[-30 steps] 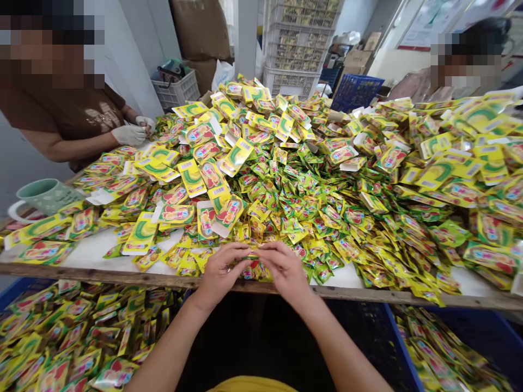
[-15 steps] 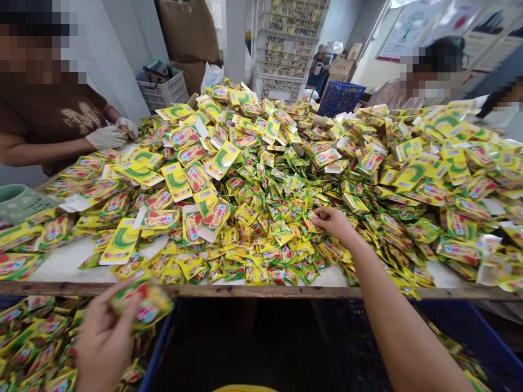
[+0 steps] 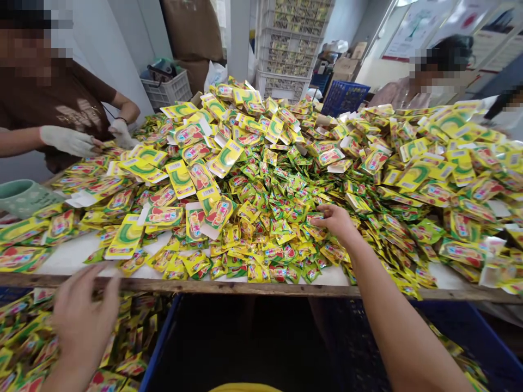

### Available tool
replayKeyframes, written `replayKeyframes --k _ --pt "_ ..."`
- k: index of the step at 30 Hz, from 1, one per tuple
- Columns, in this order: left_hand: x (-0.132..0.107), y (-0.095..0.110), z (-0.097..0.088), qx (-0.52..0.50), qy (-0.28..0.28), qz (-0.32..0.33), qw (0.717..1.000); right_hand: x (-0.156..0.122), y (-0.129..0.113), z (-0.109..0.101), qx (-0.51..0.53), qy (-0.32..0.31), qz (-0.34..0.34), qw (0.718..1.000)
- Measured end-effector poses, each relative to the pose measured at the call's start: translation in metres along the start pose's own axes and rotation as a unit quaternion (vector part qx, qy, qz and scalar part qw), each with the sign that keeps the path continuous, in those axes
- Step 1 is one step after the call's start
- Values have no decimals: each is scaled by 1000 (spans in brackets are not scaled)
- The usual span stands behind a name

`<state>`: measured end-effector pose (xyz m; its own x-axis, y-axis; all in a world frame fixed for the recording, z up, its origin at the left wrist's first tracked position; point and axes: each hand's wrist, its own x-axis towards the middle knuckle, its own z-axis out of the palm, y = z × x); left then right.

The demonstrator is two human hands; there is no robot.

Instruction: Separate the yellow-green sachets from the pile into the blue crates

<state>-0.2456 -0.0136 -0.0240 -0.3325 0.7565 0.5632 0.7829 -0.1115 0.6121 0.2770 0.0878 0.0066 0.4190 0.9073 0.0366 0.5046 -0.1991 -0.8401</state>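
Note:
A big heap of small yellow-green sachets covers the white table. My right hand reaches into the heap near its middle, fingers curled down onto the sachets; whether it grips one is hidden. My left hand hovers low at the left with fingers spread and nothing in it, above a blue bin of sachets below the table's wooden front edge. Larger yellow carded packs lie on the left and right of the heap.
A person in a brown shirt with white gloves works at the left. Another person sits at the far right. A green mug stands at the left edge. White crates and a blue crate stand behind. A second blue bin is at right.
My hands were together at the table's front edge. The left hand carried a bunch of sachets down to the left bin and let it go; the right hand reached into the heap.

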Motion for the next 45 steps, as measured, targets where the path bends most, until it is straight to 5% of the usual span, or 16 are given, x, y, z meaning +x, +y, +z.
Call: replayKeyframes --k 2,5,8,12,18,21,24,30,36,41,45 --pt "20 29 37 -6 22 113 993 -6 -9 -14 46 -9 0 999" --pt "44 74 87 -18 -41 212 976 -19 -15 -32 112 -97 2 989" --pt "53 98 122 14 -107 180 978 -24 -15 -31 4 -152 -4 988" --pt "51 97 145 50 -167 88 981 -15 -9 -9 -119 -91 -20 988" --pt "43 96 121 -172 -249 -28 953 -14 5 -1 -134 -62 -47 988" --pt "38 105 89 -248 -255 -55 933 -37 5 -1 -22 -47 -51 997" --pt "33 118 69 -270 -314 -81 907 -66 -7 10 116 -106 -38 987" --pt "-1 141 101 -349 -415 -148 827 -117 -62 61 235 -136 -116 955" --pt "-27 139 120 -446 -349 -200 800 -146 -82 108 50 -61 -330 941" --pt "-32 131 111 -478 -338 -190 788 -142 -87 109 -79 -134 -329 931" --pt "-37 124 112 -444 -340 -156 814 -139 -107 100 -166 -215 -331 904"
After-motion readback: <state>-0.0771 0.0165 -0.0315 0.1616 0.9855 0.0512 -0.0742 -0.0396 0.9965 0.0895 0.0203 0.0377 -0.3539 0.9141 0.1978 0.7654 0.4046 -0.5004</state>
